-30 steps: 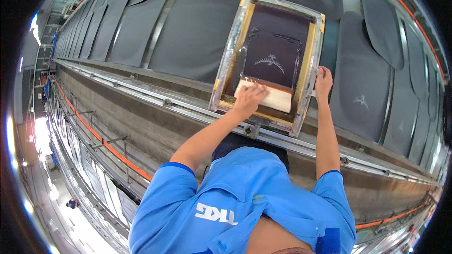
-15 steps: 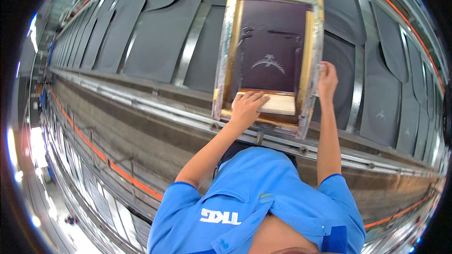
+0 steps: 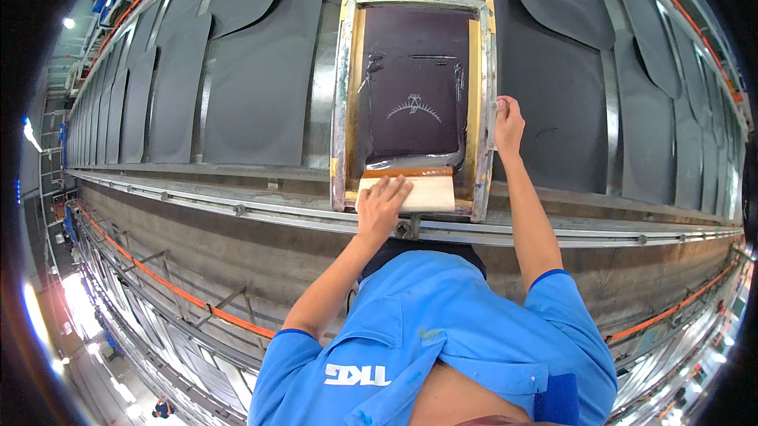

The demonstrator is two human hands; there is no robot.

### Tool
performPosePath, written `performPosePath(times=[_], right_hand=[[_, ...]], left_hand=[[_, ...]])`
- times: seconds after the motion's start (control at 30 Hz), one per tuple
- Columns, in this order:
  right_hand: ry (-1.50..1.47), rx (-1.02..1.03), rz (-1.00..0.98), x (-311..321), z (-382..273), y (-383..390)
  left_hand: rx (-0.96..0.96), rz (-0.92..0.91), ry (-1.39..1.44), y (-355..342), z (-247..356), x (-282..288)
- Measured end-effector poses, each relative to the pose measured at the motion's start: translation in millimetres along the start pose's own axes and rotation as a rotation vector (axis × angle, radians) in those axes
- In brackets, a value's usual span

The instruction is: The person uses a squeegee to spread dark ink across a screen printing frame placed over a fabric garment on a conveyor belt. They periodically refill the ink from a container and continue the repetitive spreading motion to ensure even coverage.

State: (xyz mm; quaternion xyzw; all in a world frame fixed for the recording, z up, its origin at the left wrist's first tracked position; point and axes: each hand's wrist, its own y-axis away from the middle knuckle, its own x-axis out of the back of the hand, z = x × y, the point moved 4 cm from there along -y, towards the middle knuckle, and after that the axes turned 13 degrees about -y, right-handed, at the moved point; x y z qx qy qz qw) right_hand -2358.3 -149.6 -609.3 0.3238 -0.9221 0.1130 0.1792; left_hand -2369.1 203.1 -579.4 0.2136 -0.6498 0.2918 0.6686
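Observation:
A screen-printing frame [image 3: 346, 71] with worn metal sides and yellow tape lies over dark sheets. Its dark mesh [image 3: 418, 31] bears a pale arched design [image 3: 414, 108] with short spikes. Across the near end rests a squeegee [image 3: 430, 193] with a pale wooden handle and a brown blade, tilted so that the blade faces away from me. My left hand [image 3: 382, 203] grips the handle's left part, fingers over its top. At the frame's right side, my right hand [image 3: 509, 122] holds the outer edge with bent fingers; the thumb is partly hidden.
Dark flat sheets [image 3: 257, 78] lie in rows on the long bench to both sides, some overlapping. A metal rail [image 3: 308, 222] runs along the bench's near edge, in front of my body. Orange rails [image 3: 189, 288] run behind me and along the far side.
The squeegee has come slightly nearer to me, onto the frame's near end, and its brown blade shows more. My view has turned a little. Both hands keep their holds.

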Motion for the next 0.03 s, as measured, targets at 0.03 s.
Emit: performPosePath(times=[0.03], right_hand=[[0.0,-0.026,-0.02,-4.5,3.9,-1.0]], left_hand=[[-0.023,-0.016,0.013,15.0,-1.0,-14.6]])
